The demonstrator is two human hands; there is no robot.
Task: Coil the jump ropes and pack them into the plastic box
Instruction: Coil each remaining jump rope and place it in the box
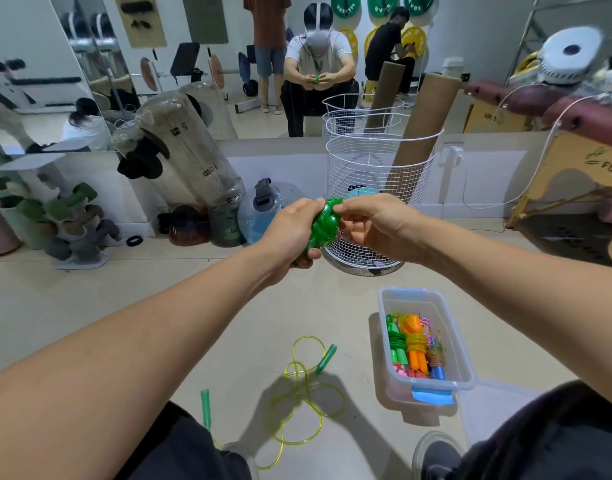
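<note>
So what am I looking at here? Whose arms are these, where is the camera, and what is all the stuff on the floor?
There is no machine here: these are a person's two bare arms, filmed by one wide-angle camera worn on their head, looking forward and down. The mirror ahead shows that same person seated. The left hand grips a coiled green jump rope, and the right hand pinches its upper end, apparently finishing the coil. On the floor lies a loose yellow-green rope with green handles, not yet coiled. To its right stands a clear plastic box already holding several coiled ropes in green, orange and other colours. Behind the hands is a white wire basket.
</note>
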